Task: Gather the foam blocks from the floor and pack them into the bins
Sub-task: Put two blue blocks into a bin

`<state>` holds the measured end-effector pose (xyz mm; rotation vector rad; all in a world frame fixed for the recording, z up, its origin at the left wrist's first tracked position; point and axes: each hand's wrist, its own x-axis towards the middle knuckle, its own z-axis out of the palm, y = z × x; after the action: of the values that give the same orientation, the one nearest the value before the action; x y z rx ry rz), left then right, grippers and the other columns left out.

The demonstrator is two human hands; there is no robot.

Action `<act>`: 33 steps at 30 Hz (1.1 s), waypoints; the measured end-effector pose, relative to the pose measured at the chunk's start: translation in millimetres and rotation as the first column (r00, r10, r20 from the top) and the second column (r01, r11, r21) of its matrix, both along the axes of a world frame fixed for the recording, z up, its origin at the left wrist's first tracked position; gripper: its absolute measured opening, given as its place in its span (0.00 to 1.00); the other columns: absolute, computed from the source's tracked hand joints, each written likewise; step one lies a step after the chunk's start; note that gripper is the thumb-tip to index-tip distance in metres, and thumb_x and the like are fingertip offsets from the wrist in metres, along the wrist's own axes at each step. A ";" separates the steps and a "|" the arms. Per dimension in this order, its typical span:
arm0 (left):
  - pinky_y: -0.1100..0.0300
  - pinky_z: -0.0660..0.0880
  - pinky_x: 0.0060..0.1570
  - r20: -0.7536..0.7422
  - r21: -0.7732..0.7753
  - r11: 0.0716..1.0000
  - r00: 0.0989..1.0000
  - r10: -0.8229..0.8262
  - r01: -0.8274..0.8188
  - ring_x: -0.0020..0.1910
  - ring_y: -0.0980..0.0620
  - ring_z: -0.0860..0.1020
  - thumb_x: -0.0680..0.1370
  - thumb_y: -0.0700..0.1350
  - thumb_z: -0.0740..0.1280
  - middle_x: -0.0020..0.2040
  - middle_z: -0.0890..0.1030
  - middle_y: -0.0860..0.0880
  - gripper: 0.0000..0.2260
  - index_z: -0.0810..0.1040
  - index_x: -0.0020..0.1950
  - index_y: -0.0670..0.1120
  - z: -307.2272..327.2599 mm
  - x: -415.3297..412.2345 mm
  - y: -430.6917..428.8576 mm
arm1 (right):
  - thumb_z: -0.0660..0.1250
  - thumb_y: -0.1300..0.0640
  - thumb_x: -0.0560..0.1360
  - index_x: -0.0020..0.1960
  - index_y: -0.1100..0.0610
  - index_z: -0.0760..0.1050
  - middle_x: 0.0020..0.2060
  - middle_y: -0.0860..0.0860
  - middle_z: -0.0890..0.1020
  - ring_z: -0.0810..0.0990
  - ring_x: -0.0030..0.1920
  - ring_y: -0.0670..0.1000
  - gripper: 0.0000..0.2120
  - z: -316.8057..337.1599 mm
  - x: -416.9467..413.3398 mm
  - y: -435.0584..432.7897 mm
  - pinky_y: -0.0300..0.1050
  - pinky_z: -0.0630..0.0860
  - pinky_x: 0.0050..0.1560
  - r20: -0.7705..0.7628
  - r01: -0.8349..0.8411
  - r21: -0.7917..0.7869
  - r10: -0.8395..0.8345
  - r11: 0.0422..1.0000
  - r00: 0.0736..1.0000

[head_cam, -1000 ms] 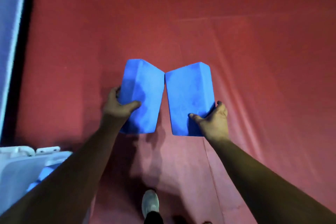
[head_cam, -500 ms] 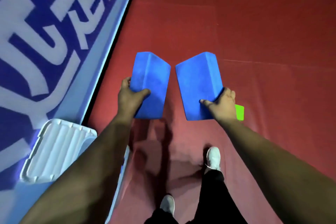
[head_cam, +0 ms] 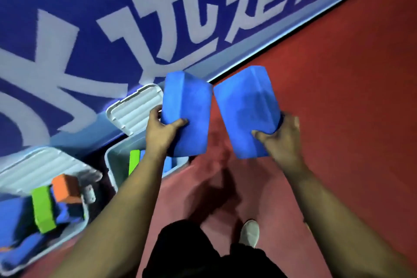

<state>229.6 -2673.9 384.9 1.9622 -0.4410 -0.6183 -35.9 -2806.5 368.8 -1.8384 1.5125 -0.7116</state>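
My left hand [head_cam: 161, 130] grips a blue foam block [head_cam: 186, 110], held upright in the air. My right hand [head_cam: 281, 136] grips a second blue foam block [head_cam: 247, 108] beside it, the two blocks almost touching. Below my left forearm stands a pale open bin [head_cam: 114, 165] with a green block [head_cam: 133, 163] and a blue one inside; its lid [head_cam: 135, 108] leans back against the wall. At the lower left a second open bin [head_cam: 67, 236] holds blue blocks, a green block [head_cam: 42, 209] and an orange block [head_cam: 66, 188].
A blue padded wall with large white lettering [head_cam: 112, 29] runs diagonally behind the bins. Red mat flooring [head_cam: 338, 86] spreads to the right. My black trousers and one white shoe [head_cam: 249, 233] show at the bottom.
The view has swung left toward the wall, bringing both bins and their contents into sight. Both hands still hold their blue blocks, now over the nearer bin's edge.
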 end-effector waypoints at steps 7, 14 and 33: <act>0.57 0.75 0.52 0.036 0.047 0.952 0.953 0.300 -0.301 0.54 0.52 0.78 0.64 0.49 0.80 0.57 0.78 0.55 0.31 0.72 0.64 0.53 -4.2 35.5 73.8 | 0.82 0.56 0.60 0.60 0.65 0.71 0.55 0.61 0.74 0.74 0.56 0.61 0.35 -3.1 99.4 -6.1 0.47 0.69 0.57 0.003 -0.302 0.015 0.302 0.953 0.953; 0.55 0.75 0.54 0.014 0.120 0.878 0.885 0.465 -0.463 0.55 0.52 0.78 0.62 0.52 0.80 0.57 0.78 0.55 0.32 0.72 0.63 0.53 -56.7 84.9 104.1 | 0.81 0.53 0.61 0.63 0.63 0.70 0.57 0.59 0.73 0.72 0.59 0.59 0.36 -39.8 205.3 -15.1 0.48 0.69 0.59 -0.063 -0.460 0.072 0.464 0.885 0.883; 0.58 0.69 0.54 -0.159 0.431 0.804 0.842 0.515 -0.410 0.57 0.49 0.74 0.68 0.49 0.80 0.59 0.74 0.52 0.37 0.64 0.71 0.49 -312.0 233.3 16.7 | 0.72 0.52 0.65 0.55 0.69 0.71 0.52 0.63 0.73 0.75 0.51 0.65 0.27 -291.5 390.9 -42.8 0.51 0.72 0.54 -0.288 -0.471 0.335 0.565 0.816 0.773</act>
<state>462.9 -2657.2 72.9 2.1990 0.3671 -0.6657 355.0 -2849.2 77.3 -2.1365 1.1339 0.1047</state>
